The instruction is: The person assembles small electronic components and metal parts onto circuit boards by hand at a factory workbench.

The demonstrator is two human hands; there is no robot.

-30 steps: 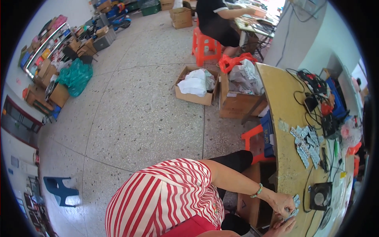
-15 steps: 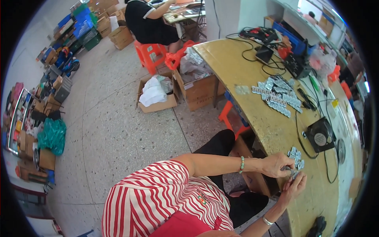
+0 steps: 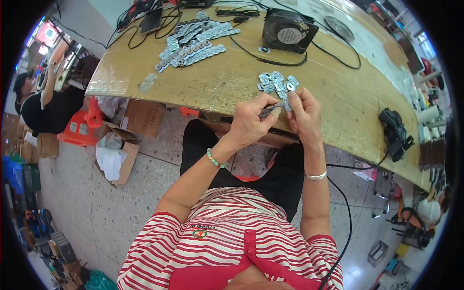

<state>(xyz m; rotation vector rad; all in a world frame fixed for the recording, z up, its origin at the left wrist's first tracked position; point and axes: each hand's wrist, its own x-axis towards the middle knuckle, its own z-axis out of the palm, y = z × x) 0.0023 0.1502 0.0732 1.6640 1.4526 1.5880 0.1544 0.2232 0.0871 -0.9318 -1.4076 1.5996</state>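
Note:
Both hands are close together just over the near edge of the table, in front of a small pile of silver-grey metal-looking pieces (image 3: 274,82). My left hand (image 3: 250,120), with a green bead bracelet at its wrist, is closed around some small grey pieces (image 3: 267,111) that show between thumb and fingers. My right hand (image 3: 307,115), wearing a silver bangle, pinches the end of a short silver-grey strip (image 3: 285,101). The fingers partly cover what both hands hold. A small round white ring (image 3: 290,86) lies at the pile's right side.
A larger heap of silver strips (image 3: 191,43) lies farther left on the table (image 3: 217,87). At the back stands a black square fan (image 3: 290,31) with a trailing cable. A black corded device (image 3: 395,133) sits at right. A person in black (image 3: 53,113) sits far left.
The view has swung to the right, so the table now lies across the top. Both hands remain together by the small pile, still gripping pieces.

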